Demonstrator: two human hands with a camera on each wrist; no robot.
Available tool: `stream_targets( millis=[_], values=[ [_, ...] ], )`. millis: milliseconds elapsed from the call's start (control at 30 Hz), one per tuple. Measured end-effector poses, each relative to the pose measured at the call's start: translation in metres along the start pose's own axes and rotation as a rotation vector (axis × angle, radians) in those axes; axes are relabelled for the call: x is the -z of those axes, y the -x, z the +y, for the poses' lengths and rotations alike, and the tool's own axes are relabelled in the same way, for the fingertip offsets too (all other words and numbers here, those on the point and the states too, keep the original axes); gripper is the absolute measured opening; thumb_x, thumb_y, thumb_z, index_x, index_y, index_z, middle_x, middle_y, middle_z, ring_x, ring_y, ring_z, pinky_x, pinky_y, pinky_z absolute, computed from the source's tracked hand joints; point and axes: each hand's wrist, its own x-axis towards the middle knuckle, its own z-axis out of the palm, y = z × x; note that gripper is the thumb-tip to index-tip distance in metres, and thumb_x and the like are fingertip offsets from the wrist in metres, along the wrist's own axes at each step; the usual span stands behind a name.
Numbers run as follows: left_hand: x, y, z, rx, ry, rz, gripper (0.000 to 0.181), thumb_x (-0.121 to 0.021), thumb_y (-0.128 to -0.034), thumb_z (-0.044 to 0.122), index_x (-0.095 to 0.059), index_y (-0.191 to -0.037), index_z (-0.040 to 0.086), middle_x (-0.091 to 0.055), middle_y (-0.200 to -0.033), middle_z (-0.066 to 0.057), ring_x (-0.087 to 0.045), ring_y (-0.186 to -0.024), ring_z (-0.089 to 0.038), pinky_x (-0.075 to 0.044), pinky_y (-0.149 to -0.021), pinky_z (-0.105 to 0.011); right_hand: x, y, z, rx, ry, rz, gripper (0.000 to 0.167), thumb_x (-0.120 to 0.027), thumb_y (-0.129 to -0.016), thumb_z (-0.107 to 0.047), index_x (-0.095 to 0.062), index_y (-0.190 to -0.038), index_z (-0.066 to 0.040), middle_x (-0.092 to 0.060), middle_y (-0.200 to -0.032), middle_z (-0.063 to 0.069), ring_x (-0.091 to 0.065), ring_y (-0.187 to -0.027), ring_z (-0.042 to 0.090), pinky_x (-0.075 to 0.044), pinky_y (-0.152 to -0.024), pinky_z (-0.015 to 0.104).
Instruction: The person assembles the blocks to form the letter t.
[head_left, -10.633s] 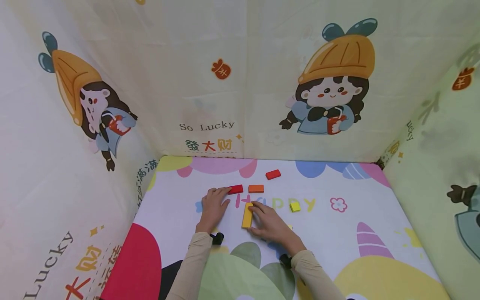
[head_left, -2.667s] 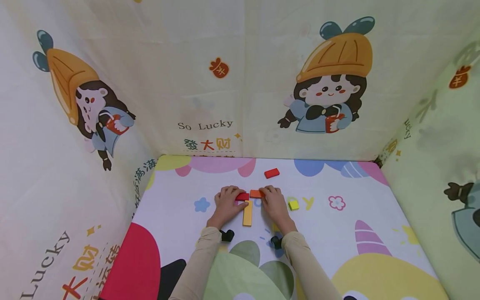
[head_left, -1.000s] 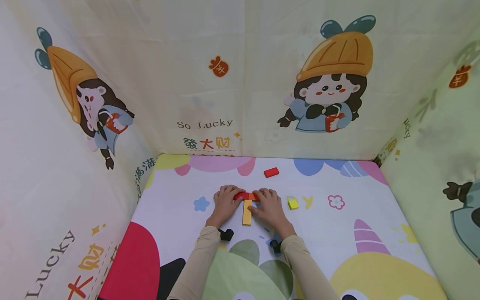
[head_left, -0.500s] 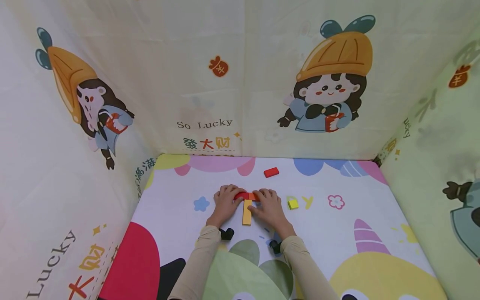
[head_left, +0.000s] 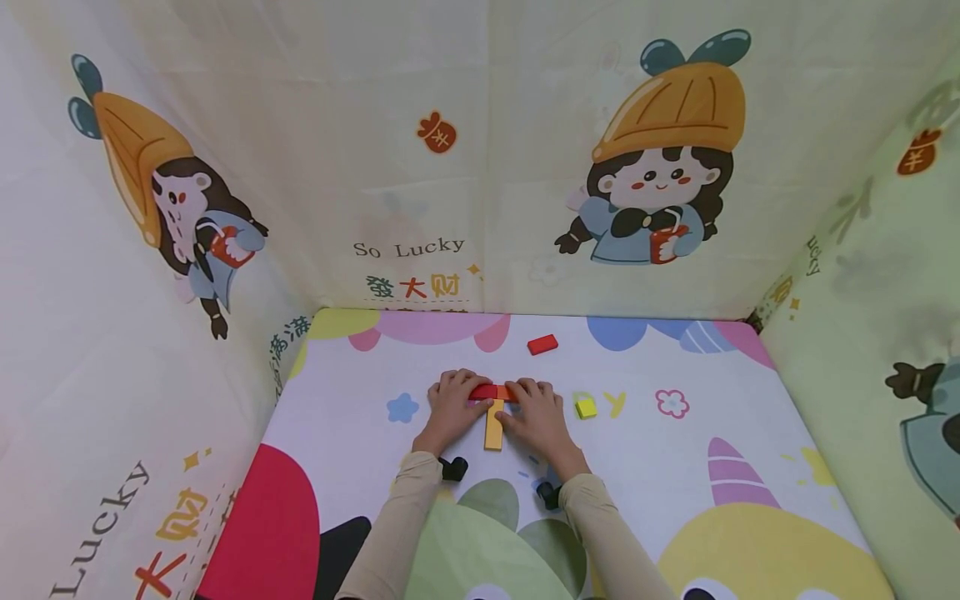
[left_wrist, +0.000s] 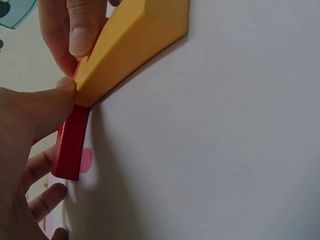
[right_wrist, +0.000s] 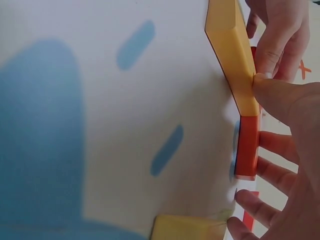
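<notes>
A red block (head_left: 483,392) and an orange block (head_left: 505,392) lie end to end, touching. A long yellow block (head_left: 493,429) runs toward me from their join. My left hand (head_left: 453,407) holds the red block (left_wrist: 70,145), fingers behind it and thumb against the far end of the yellow block (left_wrist: 125,45). Curled around the orange block (right_wrist: 248,147) are the fingers of my right hand (head_left: 536,412); its thumb presses the side of the yellow block (right_wrist: 235,60). Hands cover the outer ends of the red and orange blocks in the head view.
Farther back lies another red block (head_left: 543,344). A small bright yellow block (head_left: 586,408) sits to the right of my right hand. Printed cloth walls (head_left: 487,183) enclose the patterned tabletop (head_left: 630,467) at the back and sides.
My right hand went from the long yellow block to the orange one. The gap between the red and orange blocks closed. Lately my left thumb moved right onto the yellow block's end.
</notes>
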Motion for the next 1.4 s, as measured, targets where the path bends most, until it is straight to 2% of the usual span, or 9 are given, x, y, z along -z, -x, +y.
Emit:
stream_targets(
  millis=[100, 300, 967, 1167, 1400],
  values=[
    [0.000, 0.000, 0.001, -0.002, -0.002, -0.001, 0.042, -0.072, -0.0963, 0.045, -0.068, -0.134, 0.028, -0.061, -0.136, -0.003, -0.042, -0.139, -0.033, -0.032, -0.111, -0.066, 0.000, 0.000, -0.001, -0.012, -0.011, -0.006, 0.069, -0.074, -0.093, -0.051, -0.054, -0.151, -0.019, -0.051, -0.152, 0.011, -0.042, -0.137, 0.037, -0.039, -0.111, 0.058],
    [-0.001, -0.001, 0.001, 0.000, -0.008, -0.004, 0.041, -0.072, -0.0962, 0.045, -0.068, -0.134, 0.029, -0.061, -0.136, -0.004, -0.041, -0.140, -0.034, -0.033, -0.111, -0.067, 0.001, 0.000, -0.003, 0.005, -0.060, -0.004, 0.069, -0.076, -0.093, -0.045, -0.054, -0.150, -0.013, -0.052, -0.149, 0.016, -0.046, -0.132, 0.035, -0.040, -0.105, 0.057],
    [0.003, -0.002, 0.004, 0.028, -0.009, -0.042, 0.041, -0.072, -0.0965, 0.044, -0.067, -0.134, 0.030, -0.060, -0.139, -0.003, -0.040, -0.142, -0.033, -0.032, -0.112, -0.066, -0.001, 0.000, -0.001, 0.005, -0.090, -0.020, 0.073, -0.075, -0.094, -0.045, -0.050, -0.154, -0.011, -0.049, -0.152, 0.016, -0.044, -0.134, 0.034, -0.042, -0.109, 0.057],
    [0.001, -0.004, 0.002, 0.016, -0.015, -0.037, 0.041, -0.071, -0.0973, 0.046, -0.067, -0.134, 0.028, -0.060, -0.139, -0.004, -0.041, -0.141, -0.034, -0.033, -0.111, -0.067, -0.002, -0.001, 0.000, -0.005, -0.094, -0.032, 0.074, -0.074, -0.094, -0.047, -0.049, -0.155, -0.014, -0.048, -0.153, 0.015, -0.042, -0.136, 0.034, -0.040, -0.113, 0.057],
    [0.000, -0.003, -0.001, -0.005, -0.009, -0.026, 0.039, -0.070, -0.0975, 0.047, -0.067, -0.132, 0.028, -0.060, -0.139, -0.003, -0.042, -0.139, -0.033, -0.032, -0.110, -0.066, -0.001, -0.002, 0.008, 0.031, -0.102, -0.037, 0.068, -0.072, -0.097, -0.043, -0.050, -0.154, -0.013, -0.049, -0.153, 0.013, -0.044, -0.135, 0.034, -0.041, -0.111, 0.058]
  ],
)
